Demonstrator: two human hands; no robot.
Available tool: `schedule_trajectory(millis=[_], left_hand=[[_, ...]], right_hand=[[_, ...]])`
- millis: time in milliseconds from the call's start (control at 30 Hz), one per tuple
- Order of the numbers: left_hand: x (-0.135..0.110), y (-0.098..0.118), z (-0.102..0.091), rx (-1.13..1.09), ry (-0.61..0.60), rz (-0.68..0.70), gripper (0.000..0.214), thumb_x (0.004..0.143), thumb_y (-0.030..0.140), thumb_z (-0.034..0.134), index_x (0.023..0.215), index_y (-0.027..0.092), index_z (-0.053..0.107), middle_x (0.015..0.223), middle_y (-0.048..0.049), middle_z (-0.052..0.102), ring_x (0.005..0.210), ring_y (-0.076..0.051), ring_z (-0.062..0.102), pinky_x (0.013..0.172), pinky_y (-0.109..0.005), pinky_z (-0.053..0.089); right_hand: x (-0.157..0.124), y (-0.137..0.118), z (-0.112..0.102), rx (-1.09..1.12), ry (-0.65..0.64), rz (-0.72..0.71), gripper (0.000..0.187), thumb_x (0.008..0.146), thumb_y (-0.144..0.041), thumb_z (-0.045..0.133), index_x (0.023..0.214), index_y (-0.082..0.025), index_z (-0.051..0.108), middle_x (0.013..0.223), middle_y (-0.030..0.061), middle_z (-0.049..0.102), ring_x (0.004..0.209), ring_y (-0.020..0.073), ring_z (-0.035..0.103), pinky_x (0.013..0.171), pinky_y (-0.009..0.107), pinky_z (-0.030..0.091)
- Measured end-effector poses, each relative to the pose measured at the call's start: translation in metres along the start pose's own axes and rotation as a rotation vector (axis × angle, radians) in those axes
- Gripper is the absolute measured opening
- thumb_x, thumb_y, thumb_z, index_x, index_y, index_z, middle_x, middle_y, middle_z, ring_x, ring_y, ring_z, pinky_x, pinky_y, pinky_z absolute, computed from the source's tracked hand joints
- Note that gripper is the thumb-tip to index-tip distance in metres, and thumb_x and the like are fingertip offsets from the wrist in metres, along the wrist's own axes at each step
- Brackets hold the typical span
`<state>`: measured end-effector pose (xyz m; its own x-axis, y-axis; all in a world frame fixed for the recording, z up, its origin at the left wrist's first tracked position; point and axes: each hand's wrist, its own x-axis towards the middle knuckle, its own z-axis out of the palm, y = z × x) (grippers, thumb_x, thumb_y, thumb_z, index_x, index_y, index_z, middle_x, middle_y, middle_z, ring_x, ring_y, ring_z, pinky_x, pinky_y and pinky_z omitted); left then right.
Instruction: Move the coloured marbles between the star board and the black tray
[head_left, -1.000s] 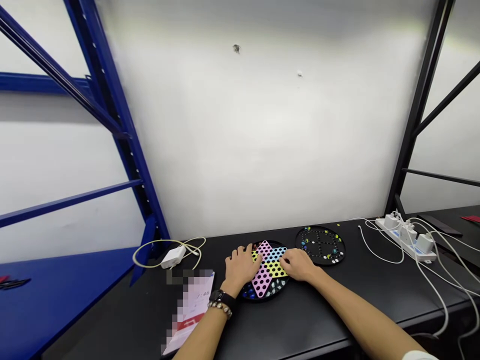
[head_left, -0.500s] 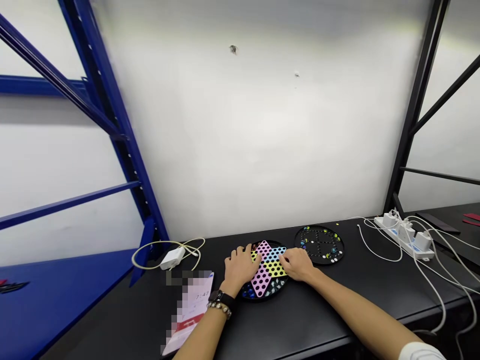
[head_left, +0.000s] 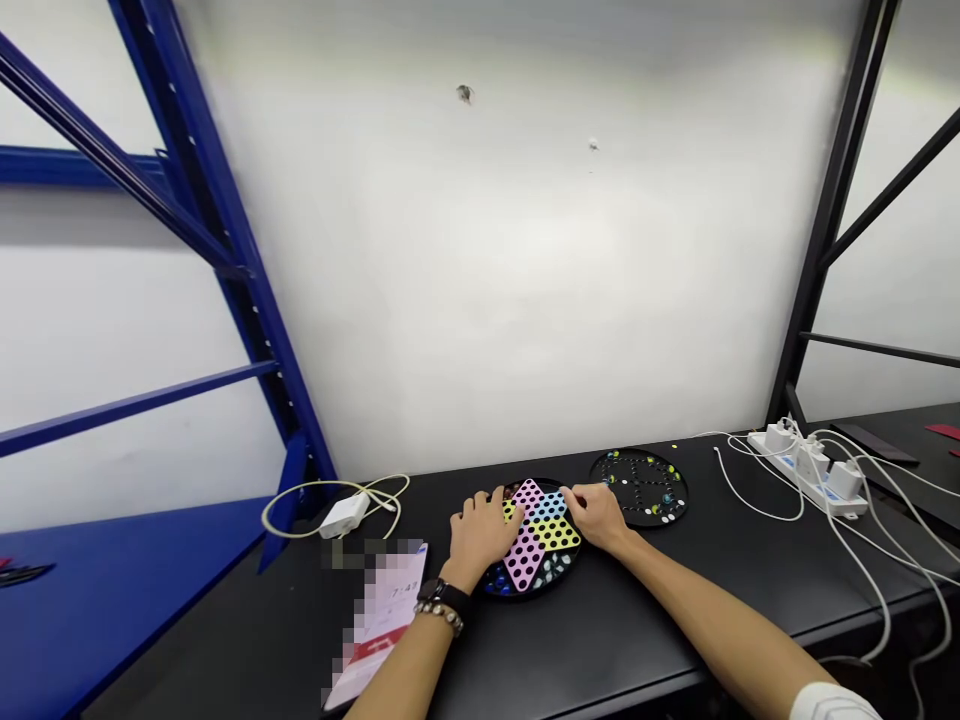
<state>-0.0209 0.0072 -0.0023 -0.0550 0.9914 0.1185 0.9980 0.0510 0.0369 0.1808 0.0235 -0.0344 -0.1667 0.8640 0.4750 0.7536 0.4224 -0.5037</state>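
Note:
A round black Chinese checkers board [head_left: 559,582] lies on the black table, its star marked in pink, yellow and blue with rows of holes. Small marbles sit in its lower part. My left hand [head_left: 480,535] rests on the board's left side, fingers curled, hiding that part. My right hand [head_left: 596,515] is at the board's upper right edge, with its fingertips on the yellow and blue arms. Whether either hand holds a marble is hidden. To the right lies a second round black board [head_left: 639,523], dotted with several coloured marbles.
A white power strip [head_left: 806,470] with plugs and tangled white cables [head_left: 757,505] lies at the right. A white charger [head_left: 345,516] and its cable sit at the left, near a blurred paper slip [head_left: 379,620]. Blue shelving [head_left: 225,270] and a black rack [head_left: 825,230] stand at the sides.
My right hand has shifted slightly farther away across the board's upper right edge. My left hand stays almost still, and the view has drifted slightly.

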Motion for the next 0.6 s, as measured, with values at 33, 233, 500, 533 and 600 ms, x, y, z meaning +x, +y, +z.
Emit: schedule_trajectory(millis=[33, 233, 500, 533, 600], left_hand=[[-0.001, 0.000, -0.001, 0.003, -0.001, 0.003, 0.059, 0.093, 0.050, 0.033, 0.140, 0.017, 0.045, 0.129, -0.0186, 0.055, 0.119, -0.033, 0.050, 0.093, -0.047, 0.039], [-0.003, 0.001, -0.002, 0.001, 0.008, 0.007, 0.059, 0.093, 0.049, 0.032, 0.140, 0.016, 0.046, 0.128, -0.0185, 0.056, 0.117, -0.033, 0.051, 0.092, -0.046, 0.040], [-0.001, -0.001, -0.001, -0.054, 0.016, 0.043, 0.057, 0.091, 0.048, 0.034, 0.138, 0.018, 0.047, 0.127, -0.0170, 0.056, 0.117, -0.033, 0.051, 0.093, -0.047, 0.040], [-0.001, -0.001, -0.001, -0.059, 0.015, 0.046, 0.057, 0.091, 0.048, 0.034, 0.138, 0.018, 0.048, 0.127, -0.0170, 0.056, 0.117, -0.033, 0.051, 0.093, -0.047, 0.040], [-0.002, -0.001, -0.002, -0.070, 0.012, 0.058, 0.057, 0.091, 0.048, 0.035, 0.137, 0.018, 0.049, 0.126, -0.0172, 0.056, 0.116, -0.033, 0.051, 0.093, -0.048, 0.041]], right_hand=[[0.002, 0.002, 0.001, 0.038, 0.026, -0.007, 0.056, 0.097, -0.048, 0.032, 0.051, -0.018, 0.045, 0.050, -0.0023, 0.045, 0.048, 0.0093, 0.033, 0.051, 0.024, 0.022], [0.018, 0.023, -0.020, 0.074, 0.183, 0.072, 0.055, 0.095, -0.053, 0.036, 0.053, -0.019, 0.039, 0.051, -0.0024, 0.043, 0.049, 0.0099, 0.032, 0.052, 0.024, 0.023], [0.020, 0.057, -0.044, -0.118, -0.091, 0.274, 0.031, 0.092, -0.043, 0.047, 0.072, -0.020, 0.055, 0.083, 0.0032, 0.059, 0.075, 0.0160, 0.053, 0.066, 0.026, 0.033], [0.019, 0.056, -0.042, -0.110, -0.100, 0.240, 0.028, 0.091, -0.042, 0.048, 0.077, -0.021, 0.057, 0.089, 0.0038, 0.060, 0.083, 0.0174, 0.054, 0.071, 0.027, 0.035], [0.017, 0.047, -0.039, -0.080, -0.110, 0.160, 0.024, 0.091, -0.042, 0.049, 0.085, -0.022, 0.060, 0.098, 0.0042, 0.060, 0.095, 0.0197, 0.053, 0.080, 0.031, 0.036]])
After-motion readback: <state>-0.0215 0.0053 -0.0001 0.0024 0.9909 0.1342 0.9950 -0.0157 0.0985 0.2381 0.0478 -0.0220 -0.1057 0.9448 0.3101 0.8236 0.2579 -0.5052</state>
